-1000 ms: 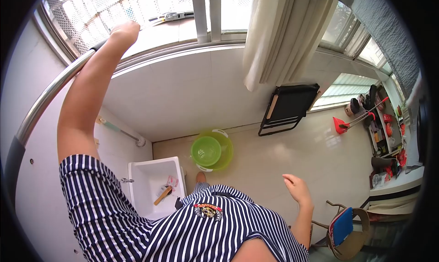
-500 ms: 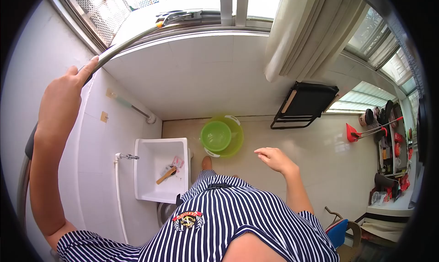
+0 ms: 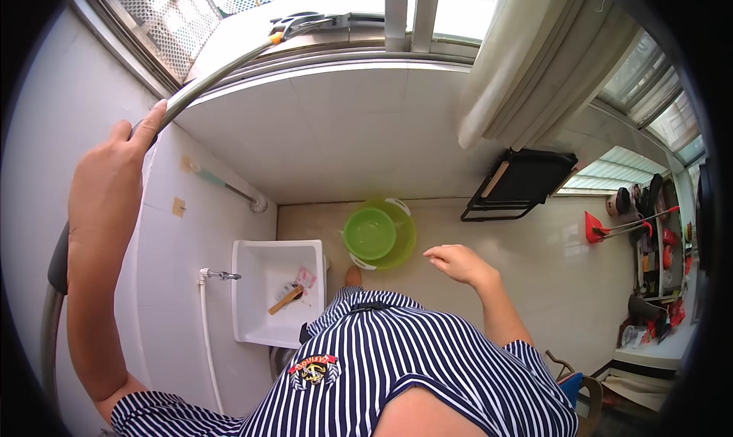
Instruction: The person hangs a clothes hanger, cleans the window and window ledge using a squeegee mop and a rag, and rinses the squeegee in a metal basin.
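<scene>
My left hand (image 3: 114,151) is raised at the left, wrapped round the dark grip of a long metal pole (image 3: 217,72), with the index finger laid along the shaft. An orange joint (image 3: 276,38) marks the pole's far end, where a wire-framed head (image 3: 301,23) rests at the window track. The pole's lower end runs down behind my left forearm. My right hand (image 3: 458,263) hangs over the floor at the right, fingers loosely stretched, with nothing in it. It is nearest to a small green basin (image 3: 369,234) nested in a larger yellow-green tub (image 3: 405,242).
A white sink (image 3: 263,315) with a wooden-handled brush (image 3: 285,300) in it stands below the tap (image 3: 225,275). A folded black chair (image 3: 523,181) leans at the wall under the curtain (image 3: 538,70). A red dustpan (image 3: 594,228) and a shelf of shoes are at the far right.
My view has swung slightly left, so the room sits farther right in it. The pole's head has slid a little left relative to the window frame. My right hand has hardly moved.
</scene>
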{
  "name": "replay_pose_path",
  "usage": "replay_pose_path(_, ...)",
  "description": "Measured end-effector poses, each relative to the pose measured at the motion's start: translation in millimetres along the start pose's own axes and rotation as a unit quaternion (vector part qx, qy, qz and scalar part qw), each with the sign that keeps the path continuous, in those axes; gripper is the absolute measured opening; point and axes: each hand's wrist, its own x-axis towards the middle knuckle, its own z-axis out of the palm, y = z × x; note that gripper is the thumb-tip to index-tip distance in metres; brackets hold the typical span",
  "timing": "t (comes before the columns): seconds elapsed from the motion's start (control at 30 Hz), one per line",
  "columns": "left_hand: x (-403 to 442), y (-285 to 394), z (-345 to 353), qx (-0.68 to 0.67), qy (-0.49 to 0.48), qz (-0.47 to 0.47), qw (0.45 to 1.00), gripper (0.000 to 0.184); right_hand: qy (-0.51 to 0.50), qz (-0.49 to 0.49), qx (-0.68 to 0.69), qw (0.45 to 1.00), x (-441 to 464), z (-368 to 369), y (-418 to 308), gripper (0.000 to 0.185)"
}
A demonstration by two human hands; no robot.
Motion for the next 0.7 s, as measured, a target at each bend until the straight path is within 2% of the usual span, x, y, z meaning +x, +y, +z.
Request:
replay_pose_path(0.17, 47.8, 15.1, 56.0, 0.011, 0.030, 0.034, 0.999, 0.066, -0.003, -0.025, 0.002, 1.000, 48.5, 0.7, -42.8, 0.030)
replay_pose_path(0.3, 89.2, 20.0, 77.9, -0.044, 0.064, 0.053, 0.996, 0.065, -0.014, -0.031, 0.011, 0.999, 87.4, 9.9, -71.4, 0.031)
replay_pose_path(0.4, 102.9, 21.6, 94.3, -0.063, 0.039, 0.060, 0.995, 0.065, -0.024, -0.075, 0.010, 0.997, 112.3, 20.4, -85.3, 0.030)
replay_pose_path(0.47, 103.1, 19.9, 113.2, -0.084, 0.053, 0.033, 0.995, 0.062, -0.008, -0.111, 0.028, 0.993, 119.4, 18.9, -95.6, 0.030)
replay_pose_path(0.53, 103.0, 11.0, 131.5, -0.108, 0.025, 0.013, 0.994, 0.063, -0.021, -0.104, 0.028, 0.994, 121.1, 10.7, -98.5, 0.030)
replay_pose_path(0.6, 102.6, 5.7, 151.1, -0.142, -0.044, -0.050, 0.988, 0.064, -0.027, -0.096, 0.027, 0.995, 122.5, 2.4, -91.6, 0.029)
replay_pose_path(0.63, 103.4, 4.5, 160.2, -0.182, -0.034, -0.043, 0.982, 0.055, -0.031, -0.086, 0.016, 0.996, 121.7, -3.3, -82.7, 0.029)
replay_pose_path(0.67, 104.2, 8.8, 165.1, -0.184, -0.037, -0.046, 0.981, 0.055, -0.037, -0.076, 0.003, 0.996, 120.3, -9.9, -73.0, 0.029)
replay_pose_path(0.7, 104.8, 13.9, 163.4, -0.177, -0.072, -0.060, 0.980, 0.047, -0.037, -0.063, -0.008, 0.997, 119.3, -18.4, -66.0, 0.029)
